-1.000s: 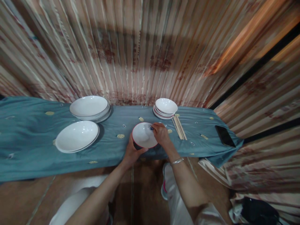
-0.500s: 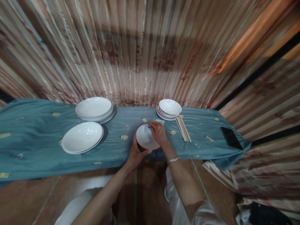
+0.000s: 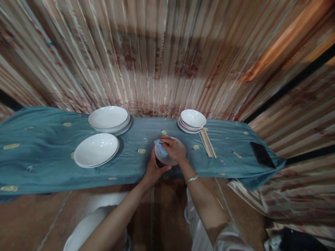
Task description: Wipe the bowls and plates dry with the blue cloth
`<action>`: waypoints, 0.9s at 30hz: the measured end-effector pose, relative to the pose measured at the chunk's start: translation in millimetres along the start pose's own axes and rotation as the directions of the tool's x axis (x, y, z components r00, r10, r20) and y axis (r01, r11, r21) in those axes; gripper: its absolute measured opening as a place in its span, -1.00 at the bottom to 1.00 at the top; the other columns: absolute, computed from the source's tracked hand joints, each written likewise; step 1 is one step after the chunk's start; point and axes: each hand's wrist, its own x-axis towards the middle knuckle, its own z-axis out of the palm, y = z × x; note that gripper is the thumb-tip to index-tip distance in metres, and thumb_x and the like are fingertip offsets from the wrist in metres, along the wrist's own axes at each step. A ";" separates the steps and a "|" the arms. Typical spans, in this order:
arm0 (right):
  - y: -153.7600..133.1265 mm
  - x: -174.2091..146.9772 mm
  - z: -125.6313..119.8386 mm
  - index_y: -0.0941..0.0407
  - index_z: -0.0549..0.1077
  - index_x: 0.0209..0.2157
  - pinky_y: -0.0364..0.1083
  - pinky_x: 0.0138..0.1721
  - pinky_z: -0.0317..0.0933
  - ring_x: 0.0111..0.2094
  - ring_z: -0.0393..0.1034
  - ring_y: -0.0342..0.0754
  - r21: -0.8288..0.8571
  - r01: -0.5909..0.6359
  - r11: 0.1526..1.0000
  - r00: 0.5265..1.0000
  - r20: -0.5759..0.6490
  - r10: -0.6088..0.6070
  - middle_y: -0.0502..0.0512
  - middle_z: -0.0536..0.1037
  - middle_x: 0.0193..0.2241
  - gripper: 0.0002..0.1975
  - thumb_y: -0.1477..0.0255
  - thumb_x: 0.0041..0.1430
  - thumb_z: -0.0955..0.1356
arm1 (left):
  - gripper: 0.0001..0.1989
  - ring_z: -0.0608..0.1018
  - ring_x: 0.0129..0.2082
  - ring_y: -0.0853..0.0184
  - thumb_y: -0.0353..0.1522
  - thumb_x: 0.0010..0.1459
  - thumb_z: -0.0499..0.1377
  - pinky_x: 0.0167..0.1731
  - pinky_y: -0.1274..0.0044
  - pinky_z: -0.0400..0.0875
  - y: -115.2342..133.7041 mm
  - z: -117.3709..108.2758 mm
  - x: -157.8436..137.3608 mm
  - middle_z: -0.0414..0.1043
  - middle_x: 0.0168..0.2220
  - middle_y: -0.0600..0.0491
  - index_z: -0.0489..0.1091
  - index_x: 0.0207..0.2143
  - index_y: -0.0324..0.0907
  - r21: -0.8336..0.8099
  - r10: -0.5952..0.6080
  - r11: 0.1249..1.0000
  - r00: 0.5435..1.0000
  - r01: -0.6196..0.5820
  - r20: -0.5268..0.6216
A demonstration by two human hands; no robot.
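Note:
A bowl (image 3: 181, 146) with a white inside, a red rim and a dark outer wall is tilted toward me over the front of the table. My left hand (image 3: 154, 168) is closed round its lower left side, thumb along the near edge. Inside the bowl, my right hand (image 3: 172, 148) pinches a pale blue cloth or tissue (image 3: 161, 147) against the inner surface. Part of that cloth is hidden under the fingers. A silver bracelet (image 3: 193, 179) circles my right wrist.
Stacked large white plates (image 3: 108, 118) and white shallow bowls (image 3: 96, 150) stand at left on the teal tablecloth (image 3: 136, 167). Small bowls (image 3: 193, 118), wooden chopsticks (image 3: 208, 143) and a black phone (image 3: 262, 154) lie to the right. A pleated curtain (image 3: 146, 62) hangs behind.
My right hand has swung left across the bowl's inside, bringing the blue cloth from the far right rim to the left part. My left hand keeps its grip on the bowl.

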 end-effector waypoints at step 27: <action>-33.1 -62.1 -60.8 0.10 0.63 -0.25 -0.13 -0.17 0.32 -0.24 0.55 -0.04 -0.091 -0.005 0.996 0.921 0.388 0.041 0.03 0.67 -0.27 -0.69 0.67 0.01 0.35 | 0.07 0.42 0.16 0.02 -0.16 -0.23 0.42 0.18 0.20 0.26 7.9 2.4 -1.9 0.34 0.18 -0.23 0.02 0.29 -0.22 -0.033 0.029 0.999 1.000 -0.029 0.008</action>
